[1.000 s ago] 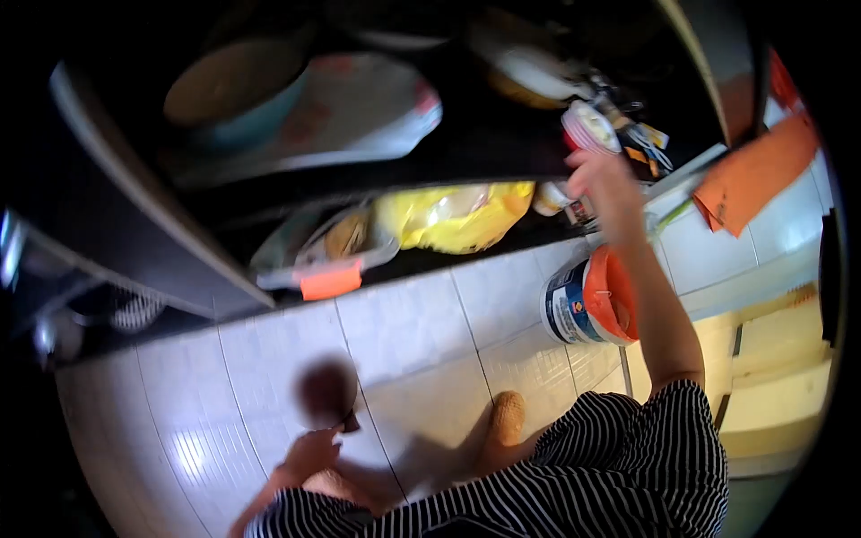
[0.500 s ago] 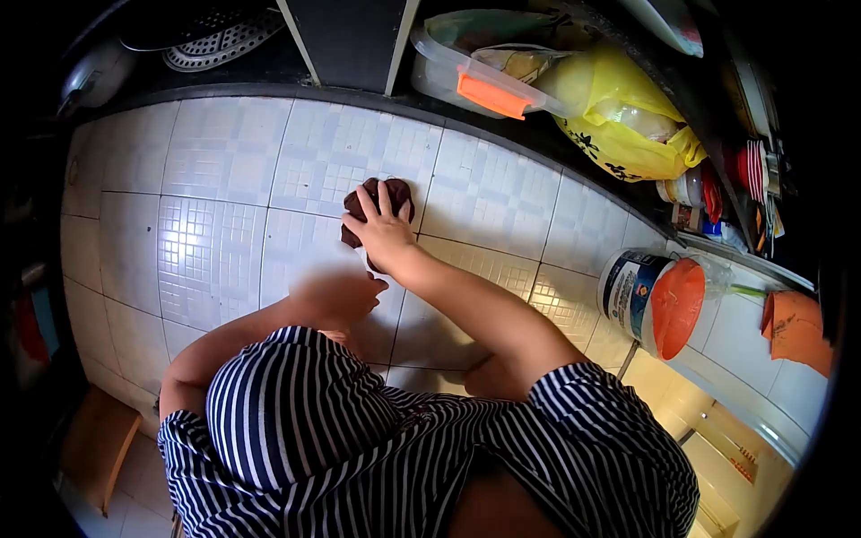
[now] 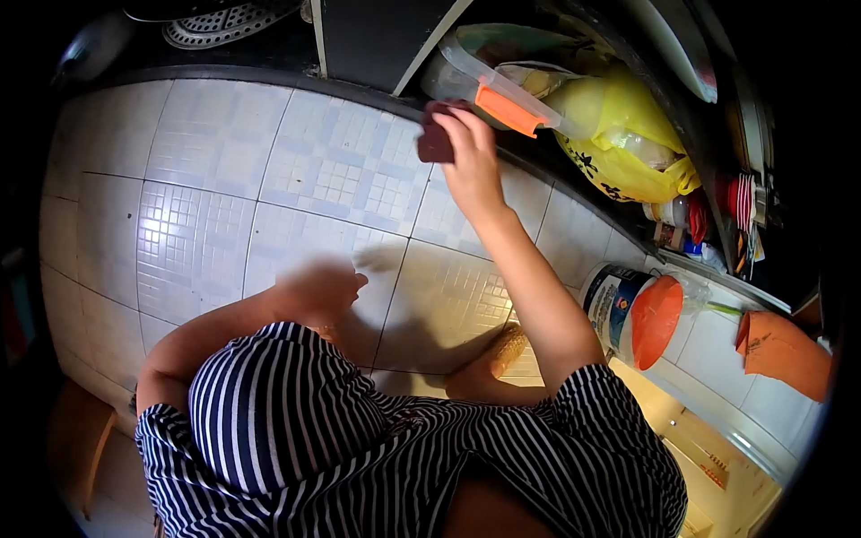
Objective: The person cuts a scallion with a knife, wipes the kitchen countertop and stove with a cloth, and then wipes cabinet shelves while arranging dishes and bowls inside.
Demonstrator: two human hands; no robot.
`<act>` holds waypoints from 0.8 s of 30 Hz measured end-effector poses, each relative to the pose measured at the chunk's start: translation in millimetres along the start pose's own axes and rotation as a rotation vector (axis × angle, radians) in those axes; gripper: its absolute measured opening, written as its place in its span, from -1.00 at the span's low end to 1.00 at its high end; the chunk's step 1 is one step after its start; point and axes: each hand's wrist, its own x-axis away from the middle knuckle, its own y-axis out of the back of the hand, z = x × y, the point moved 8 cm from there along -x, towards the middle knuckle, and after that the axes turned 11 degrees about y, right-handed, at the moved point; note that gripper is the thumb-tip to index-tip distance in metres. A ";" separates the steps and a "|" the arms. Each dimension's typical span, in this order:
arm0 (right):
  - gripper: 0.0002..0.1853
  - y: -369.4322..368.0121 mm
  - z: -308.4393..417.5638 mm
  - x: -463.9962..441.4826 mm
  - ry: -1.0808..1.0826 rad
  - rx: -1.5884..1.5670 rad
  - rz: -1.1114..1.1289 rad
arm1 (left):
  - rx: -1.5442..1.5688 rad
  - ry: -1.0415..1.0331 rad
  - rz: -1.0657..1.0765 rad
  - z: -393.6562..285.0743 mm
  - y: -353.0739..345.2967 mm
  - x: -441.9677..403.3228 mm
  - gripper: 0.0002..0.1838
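My right hand grips a dark maroon cloth, its fingers bent over the folded fabric. Hand and cloth are at the far edge of the tiled floor, close to the orange-handled clear plastic box; whether the cloth touches the floor or the shelf edge cannot be told. My left hand is above the floor tiles, near my striped shirt. It is mostly smeared, with one fingertip poking out at its right side, and its grip is unclear.
A yellow plastic bag and small packages fill the low shelf on the right. A white bucket with an orange-red opening stands at right, beside an orange piece. A perforated metal rack sits at upper left, a wooden stool at lower left.
My right hand has lifted the cloth from the middle of the floor and carried it up and right to the shelf edge. My left hand has stayed roughly in place.
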 end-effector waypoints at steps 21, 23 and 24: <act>-0.57 189.5 198.2 -150.1 0.579 0.130 -0.271 | -0.150 0.215 0.031 4.0 16.1 -33.0 -0.65; -0.49 239.9 235.1 -183.9 0.791 0.401 -0.482 | -0.145 0.128 0.094 -6.1 8.7 -34.5 -0.64; -0.46 244.9 238.2 -199.4 0.856 0.485 -0.551 | -0.141 0.132 0.097 -8.0 7.1 -35.8 -0.64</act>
